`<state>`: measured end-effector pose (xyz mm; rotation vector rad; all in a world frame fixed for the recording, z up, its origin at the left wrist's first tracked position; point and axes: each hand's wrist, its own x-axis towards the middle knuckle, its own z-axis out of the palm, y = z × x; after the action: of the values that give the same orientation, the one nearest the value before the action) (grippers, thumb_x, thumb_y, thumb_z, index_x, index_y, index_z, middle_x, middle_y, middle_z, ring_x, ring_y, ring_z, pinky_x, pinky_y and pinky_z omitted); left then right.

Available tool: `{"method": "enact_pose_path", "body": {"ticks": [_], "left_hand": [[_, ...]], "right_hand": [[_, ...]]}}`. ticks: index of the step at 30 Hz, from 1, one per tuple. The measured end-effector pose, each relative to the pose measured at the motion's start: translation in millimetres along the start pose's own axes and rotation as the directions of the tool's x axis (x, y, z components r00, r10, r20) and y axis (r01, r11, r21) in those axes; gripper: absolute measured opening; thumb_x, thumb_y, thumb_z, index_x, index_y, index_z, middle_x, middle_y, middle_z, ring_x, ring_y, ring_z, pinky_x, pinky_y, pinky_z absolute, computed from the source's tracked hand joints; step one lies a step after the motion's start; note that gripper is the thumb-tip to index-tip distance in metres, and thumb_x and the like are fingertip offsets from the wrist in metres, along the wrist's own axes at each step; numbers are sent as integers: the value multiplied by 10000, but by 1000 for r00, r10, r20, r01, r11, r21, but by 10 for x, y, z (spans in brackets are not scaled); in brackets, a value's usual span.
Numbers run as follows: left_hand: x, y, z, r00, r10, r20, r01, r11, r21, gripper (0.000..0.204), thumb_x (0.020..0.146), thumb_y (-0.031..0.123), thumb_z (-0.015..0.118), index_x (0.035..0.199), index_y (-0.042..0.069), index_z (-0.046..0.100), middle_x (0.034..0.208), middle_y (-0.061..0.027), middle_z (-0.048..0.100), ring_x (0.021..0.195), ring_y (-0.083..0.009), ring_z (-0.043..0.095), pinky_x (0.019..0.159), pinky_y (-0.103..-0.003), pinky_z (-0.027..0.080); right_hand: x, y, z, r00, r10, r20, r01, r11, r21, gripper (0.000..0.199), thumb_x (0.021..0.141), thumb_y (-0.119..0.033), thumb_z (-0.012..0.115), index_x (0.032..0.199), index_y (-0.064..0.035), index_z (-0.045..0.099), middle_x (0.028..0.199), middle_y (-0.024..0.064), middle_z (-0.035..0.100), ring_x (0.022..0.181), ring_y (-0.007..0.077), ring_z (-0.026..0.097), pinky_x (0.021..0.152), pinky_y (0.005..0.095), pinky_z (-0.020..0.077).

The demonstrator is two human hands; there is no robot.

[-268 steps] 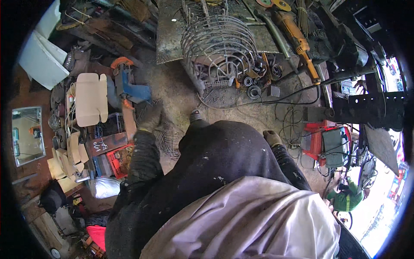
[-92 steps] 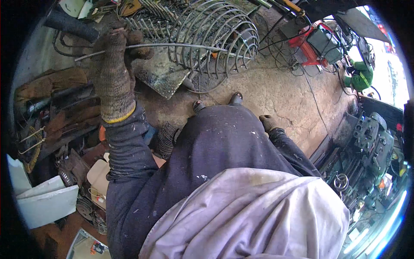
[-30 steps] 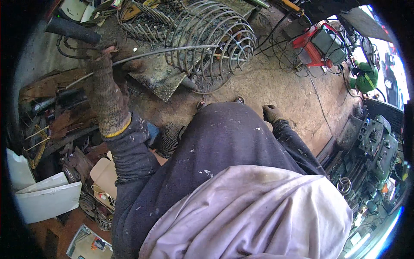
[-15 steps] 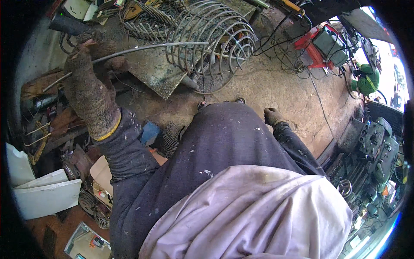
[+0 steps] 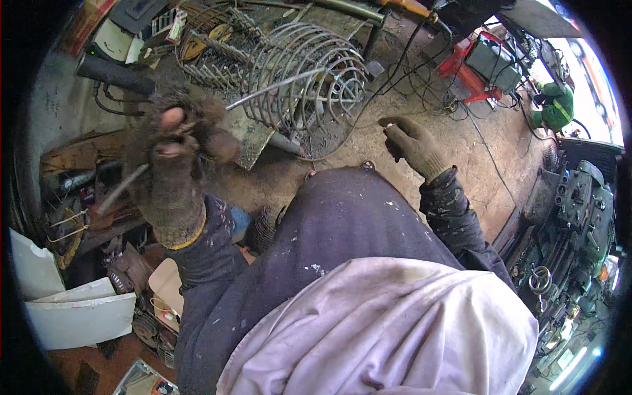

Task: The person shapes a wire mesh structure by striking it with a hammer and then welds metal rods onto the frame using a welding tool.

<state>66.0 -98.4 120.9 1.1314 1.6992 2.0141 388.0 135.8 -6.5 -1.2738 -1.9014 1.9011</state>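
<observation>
My left hand, in a worn brown knitted glove with bare fingertips poking out, is closed around a thin metal rod. One end of the rod slants down toward the lower left; the other reaches up right, over a cage of bent metal rings. From this angle I cannot tell whether rod and cage touch. To the right, my gloved right hand is raised above the floor, index finger stretched out and the other fingers partly bent. Nothing shows in it.
The cage lies on a dirty metal-topped bench with ribbed bars behind it. Cables run across the floor to a red-framed machine. A person in green crouches far right. Heavy machinery stands at right, white panels at left.
My left hand has turned and shifted slightly right and down, the rod now tilting more steeply. My right hand has come up from beside my leg, its fingers opening.
</observation>
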Motion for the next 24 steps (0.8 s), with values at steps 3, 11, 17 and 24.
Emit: {"method": "enact_pose_path", "body": {"ticks": [3,11,17,24], "left_hand": [[-30,36,203,977,10,212,24,987,-156,390,970,304,741,1214,5,685,1135,-173,724,949,-230,699,806,-313,546],[-460,1,715,881,-173,440,411,741,-532,377,996,225,712,1303,27,618,1181,-225,695,946,-279,708,802,-384,584],[-419,-145,677,895,-444,-31,409,848,-335,495,977,277,739,1349,28,526,1182,-135,672,983,-249,676,878,-406,570],[-353,18,404,886,346,309,-457,538,709,462,919,339,779,1228,30,626,1167,-149,670,1074,-337,648,963,-502,509]], "right_hand": [[-137,-364,56,991,-73,113,57,988,140,477,1100,-392,494,1298,13,648,813,21,631,695,105,593,609,266,492],[-239,-823,526,944,-277,179,153,849,505,559,1116,-484,418,1336,-23,644,812,-11,636,638,64,573,572,210,463],[-229,-782,587,936,-351,-22,328,848,416,418,1130,-349,436,1273,-15,644,816,14,618,654,107,564,602,238,467],[-339,-919,749,994,-107,12,76,777,625,395,1117,-330,468,1228,-18,683,866,39,686,739,132,641,671,266,513]]}}
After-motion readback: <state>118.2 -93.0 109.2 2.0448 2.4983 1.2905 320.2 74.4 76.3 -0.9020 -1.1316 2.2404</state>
